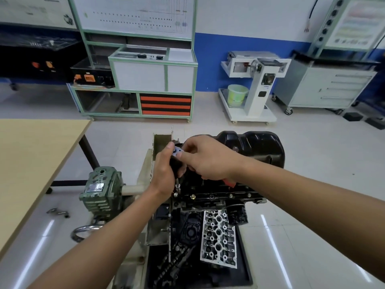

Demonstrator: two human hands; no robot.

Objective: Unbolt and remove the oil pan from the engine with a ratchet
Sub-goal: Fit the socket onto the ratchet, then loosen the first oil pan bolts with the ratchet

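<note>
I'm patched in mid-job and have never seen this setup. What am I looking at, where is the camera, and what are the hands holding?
There is one picture, from a camera on the person's head, looking down at two bare hands; no robot. The left hand and right hand both grip a ratchet, whose extension stands on a bolt of the engine, with the black oil pan still on it. Below lies a cylinder head; a green gearbox stands left.

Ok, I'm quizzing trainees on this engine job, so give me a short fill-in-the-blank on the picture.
The left hand and right hand both grip the ____.
The oil pan is coloured ____.
The table stands on the person's ____ side.
Missing words: ratchet; black; left.
</note>
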